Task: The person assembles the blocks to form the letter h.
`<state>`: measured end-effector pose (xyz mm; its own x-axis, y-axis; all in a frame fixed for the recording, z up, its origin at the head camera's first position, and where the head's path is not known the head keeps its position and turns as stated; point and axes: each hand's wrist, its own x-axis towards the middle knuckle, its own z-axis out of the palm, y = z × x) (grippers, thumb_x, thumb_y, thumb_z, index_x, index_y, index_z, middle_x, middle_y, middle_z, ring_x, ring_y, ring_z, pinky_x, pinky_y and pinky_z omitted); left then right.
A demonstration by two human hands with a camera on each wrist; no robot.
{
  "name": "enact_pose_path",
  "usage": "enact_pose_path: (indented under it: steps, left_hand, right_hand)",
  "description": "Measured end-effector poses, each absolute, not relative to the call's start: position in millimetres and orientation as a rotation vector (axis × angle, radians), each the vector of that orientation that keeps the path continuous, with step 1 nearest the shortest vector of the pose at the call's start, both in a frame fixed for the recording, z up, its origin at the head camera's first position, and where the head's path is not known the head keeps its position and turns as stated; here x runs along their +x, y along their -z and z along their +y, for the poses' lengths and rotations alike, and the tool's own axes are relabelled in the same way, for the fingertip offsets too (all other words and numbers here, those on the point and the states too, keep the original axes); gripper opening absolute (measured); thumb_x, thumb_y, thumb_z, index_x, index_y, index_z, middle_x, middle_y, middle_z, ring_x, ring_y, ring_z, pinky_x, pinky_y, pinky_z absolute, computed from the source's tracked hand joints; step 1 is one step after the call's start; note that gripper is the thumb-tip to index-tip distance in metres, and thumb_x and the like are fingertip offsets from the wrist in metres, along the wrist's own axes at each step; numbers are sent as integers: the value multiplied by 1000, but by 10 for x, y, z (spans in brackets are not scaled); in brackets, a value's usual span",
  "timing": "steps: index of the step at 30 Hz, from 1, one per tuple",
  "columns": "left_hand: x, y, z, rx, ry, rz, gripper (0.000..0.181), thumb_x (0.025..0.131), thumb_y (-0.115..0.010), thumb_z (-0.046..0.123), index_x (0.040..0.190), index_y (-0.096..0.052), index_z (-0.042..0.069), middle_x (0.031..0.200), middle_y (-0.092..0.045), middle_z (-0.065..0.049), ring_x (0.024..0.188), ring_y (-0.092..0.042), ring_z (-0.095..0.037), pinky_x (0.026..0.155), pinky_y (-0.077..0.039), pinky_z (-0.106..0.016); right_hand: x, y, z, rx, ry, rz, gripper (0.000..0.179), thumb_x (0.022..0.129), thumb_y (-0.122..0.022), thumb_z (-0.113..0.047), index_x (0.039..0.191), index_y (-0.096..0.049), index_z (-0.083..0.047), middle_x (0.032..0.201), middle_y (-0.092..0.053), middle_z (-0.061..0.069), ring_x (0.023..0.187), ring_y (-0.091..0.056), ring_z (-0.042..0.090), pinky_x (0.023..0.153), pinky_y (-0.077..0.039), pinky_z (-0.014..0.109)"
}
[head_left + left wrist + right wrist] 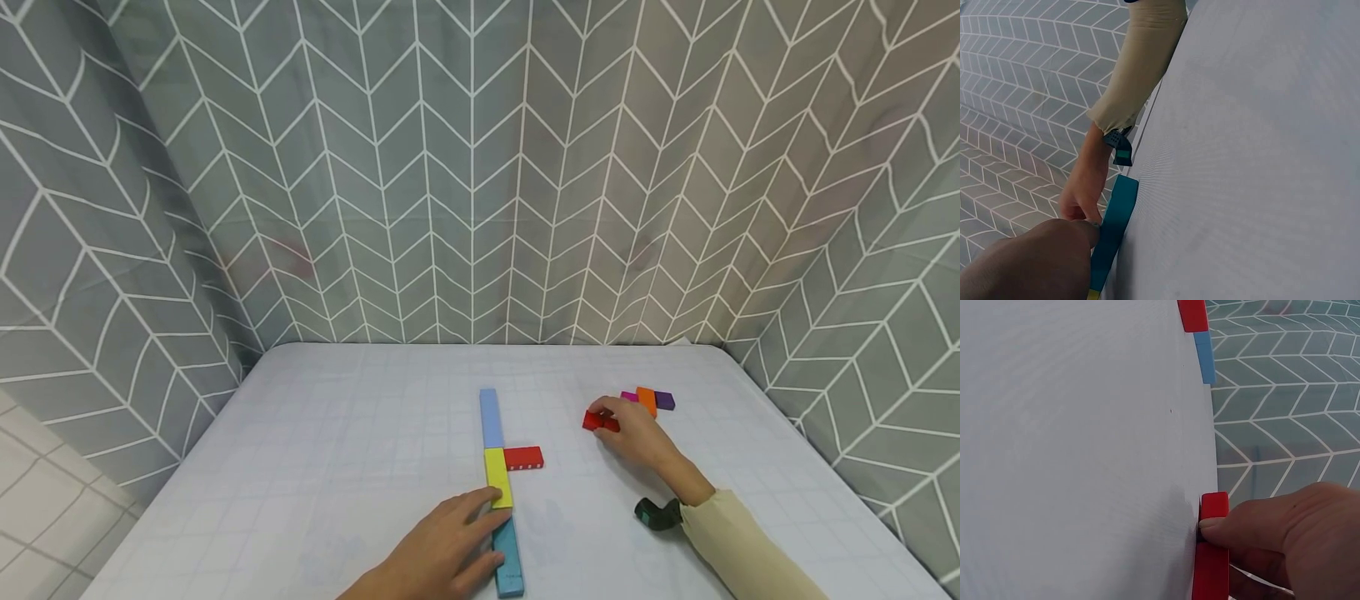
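Note:
A light blue block (491, 417), a yellow block (495, 471) and a teal block (508, 557) lie end to end in a line on the white table. A red block with small white dots (523, 457) sticks out to the right from the yellow one. My left hand (446, 546) rests its fingertips on the yellow and teal blocks, fingers loosely bent. Further right, my right hand (637, 429) pinches another red block (1211, 572) between thumb and fingers; the thumb covers its middle in the right wrist view.
Just beyond my right hand lie a magenta block (629, 396), an orange block (647, 400) and a purple block (664, 401). A dark wrist device (657, 514) sits at the right sleeve (750, 542). Patterned grey curtains (480, 183) stand behind the table (360, 417) and beside it.

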<state>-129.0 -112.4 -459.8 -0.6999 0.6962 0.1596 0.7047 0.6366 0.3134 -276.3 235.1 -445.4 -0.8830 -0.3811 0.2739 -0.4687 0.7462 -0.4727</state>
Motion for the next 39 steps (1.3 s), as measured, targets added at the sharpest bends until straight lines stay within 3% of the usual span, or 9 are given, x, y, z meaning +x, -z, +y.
enact_pose_path:
  steps: [15, 26, 39]
  left_hand:
    - [-1301, 4599, -1130, -1214, 535, -2817, 56, 109, -45, 55, 153, -53, 21, 157, -44, -2, 135, -50, -19, 108, -47, -43]
    - [-1292, 4590, -1122, -1183, 557, -2859, 57, 108, -43, 57, 153, -53, 22, 157, -43, 0, 135, -50, -17, 109, -47, -42]
    - [-1298, 4586, -1119, -1166, 570, -2901, 59, 107, -42, 60, 154, -52, 24, 158, -42, 2, 135, -50, -16, 108, -47, -43]
  right_hand:
    - [-2709, 4407, 2291, 672, -835, -2765, 29, 88, -80, 2, 116, -73, -4, 110, -72, 7, 105, -66, 32, 91, -57, 52]
    - [-2548, 4316, 2180, 760, -876, -2705, 31, 86, -81, 6, 115, -74, -5, 109, -73, 5, 97, -65, 31, 79, -60, 45]
    - [-2426, 4357, 2047, 893, -892, -2702, 31, 87, -80, 5, 116, -74, -5, 114, -73, 7, 108, -67, 32, 93, -57, 50]
